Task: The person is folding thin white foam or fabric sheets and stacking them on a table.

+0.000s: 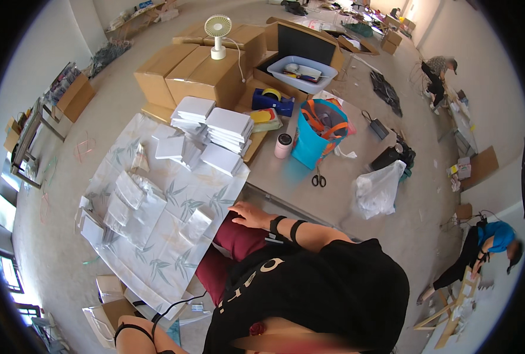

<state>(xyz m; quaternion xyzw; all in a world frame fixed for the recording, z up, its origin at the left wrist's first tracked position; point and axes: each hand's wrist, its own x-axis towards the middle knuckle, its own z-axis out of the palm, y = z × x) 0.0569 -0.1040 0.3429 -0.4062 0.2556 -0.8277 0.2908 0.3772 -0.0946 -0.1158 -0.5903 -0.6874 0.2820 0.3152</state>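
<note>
My right hand is at the near edge of the table, above my dark red trousers, with fingers spread and nothing in it. Just left of it, a small clear plastic packet lies on the leaf-patterned table cover. My left forearm comes in at the lower left beside an open cardboard box; its hand is out of the picture. Further left on the cover lie clear plastic bags. White flat boxes are stacked at the far side, and more white pieces sit at the left edge.
Large cardboard boxes with a small fan stand behind the stacks. To the right are a blue tote bag, a pink cup, black scissors and a white plastic bag. Two people work along the right wall.
</note>
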